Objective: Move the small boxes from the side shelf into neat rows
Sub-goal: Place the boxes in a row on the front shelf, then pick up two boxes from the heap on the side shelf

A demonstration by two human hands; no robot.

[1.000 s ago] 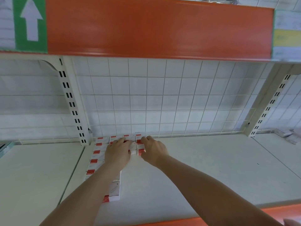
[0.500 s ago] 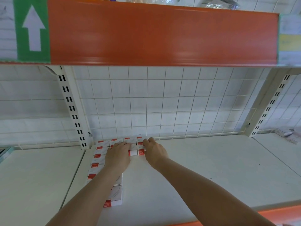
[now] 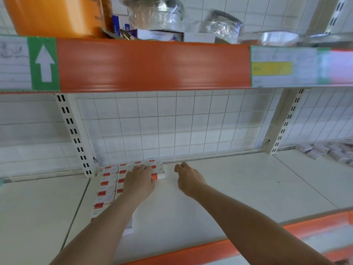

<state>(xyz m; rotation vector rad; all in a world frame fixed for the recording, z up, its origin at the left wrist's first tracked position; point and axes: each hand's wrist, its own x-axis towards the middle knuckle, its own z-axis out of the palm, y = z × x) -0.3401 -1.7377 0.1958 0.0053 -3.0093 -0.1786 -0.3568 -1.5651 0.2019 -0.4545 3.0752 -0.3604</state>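
While the left hand (image 3: 138, 181) lies flat on the boxes (image 3: 107, 185), the right hand (image 3: 188, 179) hovers beside them, loose.

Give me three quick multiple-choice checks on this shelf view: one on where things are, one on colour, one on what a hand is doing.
1. Where do the arranged small boxes lie on the shelf?
A. Back left corner, by the wire grid
B. Front right edge
C. On the upper shelf

2. What colour are the bands on those boxes?
A. Blue
B. Red
C. Green

3. What is the right hand doing?
A. Pinching a box
B. Pressing on the rows
C. Holding nothing, clear of the rows

Key: 1 A, the rows run forward from the grid beside the left upright. 2 B, each white box bears a red band. 3 C, it is over bare shelf with no box in its grip, while the left hand rests on the boxes.
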